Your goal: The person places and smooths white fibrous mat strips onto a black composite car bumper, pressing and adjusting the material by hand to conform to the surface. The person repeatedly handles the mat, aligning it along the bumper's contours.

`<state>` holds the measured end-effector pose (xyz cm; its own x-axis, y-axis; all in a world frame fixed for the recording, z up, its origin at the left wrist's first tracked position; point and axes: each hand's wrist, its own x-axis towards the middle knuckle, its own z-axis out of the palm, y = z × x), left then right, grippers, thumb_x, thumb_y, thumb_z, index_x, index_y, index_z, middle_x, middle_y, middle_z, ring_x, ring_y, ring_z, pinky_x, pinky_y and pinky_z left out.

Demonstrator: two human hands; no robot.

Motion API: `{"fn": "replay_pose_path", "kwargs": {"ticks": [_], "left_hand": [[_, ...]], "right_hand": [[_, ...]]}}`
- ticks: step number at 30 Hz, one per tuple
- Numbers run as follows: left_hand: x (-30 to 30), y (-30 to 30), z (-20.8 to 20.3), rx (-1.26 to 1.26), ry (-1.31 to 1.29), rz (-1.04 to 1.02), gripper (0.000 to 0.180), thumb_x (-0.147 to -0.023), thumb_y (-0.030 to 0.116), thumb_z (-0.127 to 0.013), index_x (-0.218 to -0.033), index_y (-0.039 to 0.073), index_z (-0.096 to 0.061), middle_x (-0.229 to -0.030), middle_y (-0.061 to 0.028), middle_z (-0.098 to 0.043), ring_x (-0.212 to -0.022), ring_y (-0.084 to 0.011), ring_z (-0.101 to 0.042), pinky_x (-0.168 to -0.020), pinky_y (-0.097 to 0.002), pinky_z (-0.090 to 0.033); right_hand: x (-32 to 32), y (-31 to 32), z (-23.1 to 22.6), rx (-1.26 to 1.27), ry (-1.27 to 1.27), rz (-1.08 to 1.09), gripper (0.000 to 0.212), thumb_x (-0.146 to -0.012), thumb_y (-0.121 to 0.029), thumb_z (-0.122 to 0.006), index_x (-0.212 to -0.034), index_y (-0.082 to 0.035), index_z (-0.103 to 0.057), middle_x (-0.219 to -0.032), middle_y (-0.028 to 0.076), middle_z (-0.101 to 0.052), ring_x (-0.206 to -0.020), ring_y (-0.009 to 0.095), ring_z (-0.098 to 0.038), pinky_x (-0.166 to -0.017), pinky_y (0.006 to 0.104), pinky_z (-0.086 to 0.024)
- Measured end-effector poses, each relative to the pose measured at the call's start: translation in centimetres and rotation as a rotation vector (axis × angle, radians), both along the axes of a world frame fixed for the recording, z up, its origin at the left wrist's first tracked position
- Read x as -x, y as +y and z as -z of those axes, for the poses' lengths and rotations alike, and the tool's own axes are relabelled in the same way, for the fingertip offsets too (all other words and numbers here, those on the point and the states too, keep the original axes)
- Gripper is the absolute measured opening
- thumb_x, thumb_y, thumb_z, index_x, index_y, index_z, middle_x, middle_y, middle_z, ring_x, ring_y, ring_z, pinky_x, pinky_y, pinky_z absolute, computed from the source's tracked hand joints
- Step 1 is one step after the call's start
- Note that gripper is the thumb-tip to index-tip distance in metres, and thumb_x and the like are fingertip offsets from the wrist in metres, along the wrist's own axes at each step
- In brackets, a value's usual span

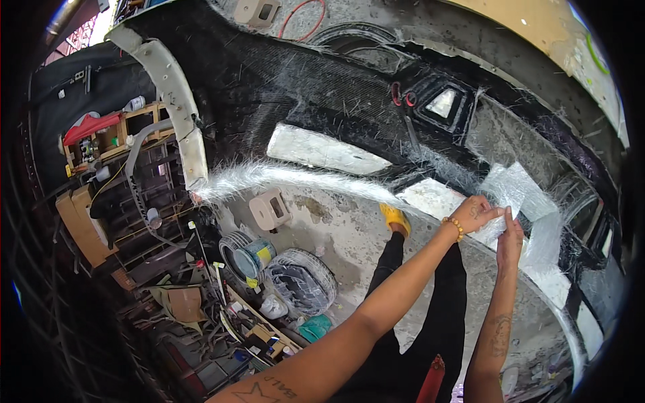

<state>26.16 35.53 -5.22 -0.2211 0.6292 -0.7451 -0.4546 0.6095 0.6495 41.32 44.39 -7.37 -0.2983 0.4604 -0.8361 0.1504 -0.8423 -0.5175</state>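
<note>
My left hand [476, 213], with a yellow bead bracelet at its wrist, reaches across to the right. Its fingers pinch a silvery-white piece of fibreglass mat [507, 185]. Close against it, my right hand [510, 243] is closed on the same mat, thumb and fingers near the left fingertips. Another fibreglass sheet [543, 236] lies beside my right hand. Beneath is a large black moulded vehicle panel [322, 87] with loose fibres on it. A frayed strip of fibreglass [282, 176] runs along its near edge. Scissors with red handles [403, 95] rest on the panel.
White patches [329, 149] show on the panel. Below it on the concrete floor stand a beige stool [270, 209], a bucket [254, 257] and a round tub [302, 282]. Tools and scraps crowd the lower left. A wooden shelf [111, 149] stands at the far left.
</note>
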Motion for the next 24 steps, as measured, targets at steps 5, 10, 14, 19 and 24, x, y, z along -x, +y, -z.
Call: {"fn": "replay_pose_path", "kwargs": {"ticks": [5,10,14,19,24], "left_hand": [[-0.3,-2.8,0.3,-0.199,0.141,-0.142,0.026,-0.092,0.018,-0.068,-0.077,-0.002,-0.062,-0.060,-0.0044,-0.059,-0.054,-0.0099,-0.057,-0.052,-0.0292,-0.045],[-0.1,-5.1,-1.5,-0.136,0.274,-0.172,0.023,-0.094,0.017,-0.066,-0.078,0.000,-0.062,-0.061,-0.0040,-0.059,-0.054,-0.0086,-0.054,-0.051,-0.0285,-0.044],[4.4,-11.6,-2.2,-0.101,0.347,-0.236,0.023,-0.097,0.019,-0.064,-0.082,0.001,-0.063,-0.063,-0.0019,-0.058,-0.056,-0.0080,-0.055,-0.051,-0.0274,-0.044],[15.5,-23.4,-5.1,0.033,0.523,-0.181,0.023,-0.099,0.024,-0.062,-0.093,0.003,-0.066,-0.066,0.0002,-0.059,-0.058,-0.0076,-0.052,-0.052,-0.0256,-0.044],[26.6,-35.0,-8.8,0.255,0.712,0.041,0.023,-0.097,0.025,-0.064,-0.097,0.002,-0.068,-0.068,-0.0021,-0.061,-0.060,-0.0079,-0.056,-0.054,-0.0253,-0.046]], "right_hand": [[3.3,-1.7,-2.1,0.068,-0.071,0.110,0.025,-0.095,-0.030,-0.070,-0.100,-0.006,-0.066,-0.094,0.003,-0.068,-0.083,0.009,-0.061,-0.075,0.0240,-0.046],[4.4,-2.9,-0.1,0.098,0.040,0.377,0.048,-0.097,-0.031,-0.067,-0.129,0.002,-0.054,-0.126,0.014,-0.063,-0.101,0.019,-0.063,-0.092,0.0320,-0.050],[4.9,-2.2,3.5,0.013,0.111,0.498,0.055,-0.099,-0.033,-0.062,-0.141,-0.001,-0.045,-0.134,0.014,-0.059,-0.109,0.024,-0.061,-0.099,0.0364,-0.049],[1.9,0.8,8.0,0.075,-0.122,0.450,0.073,-0.092,-0.047,-0.069,-0.145,-0.005,-0.042,-0.136,0.012,-0.057,-0.130,0.024,-0.048,-0.105,0.0418,-0.044],[4.2,-11.5,6.0,-0.239,-0.190,0.029,0.062,-0.089,-0.042,-0.069,-0.139,-0.009,-0.052,-0.130,0.009,-0.059,-0.122,0.021,-0.052,-0.098,0.0385,-0.046]]}}
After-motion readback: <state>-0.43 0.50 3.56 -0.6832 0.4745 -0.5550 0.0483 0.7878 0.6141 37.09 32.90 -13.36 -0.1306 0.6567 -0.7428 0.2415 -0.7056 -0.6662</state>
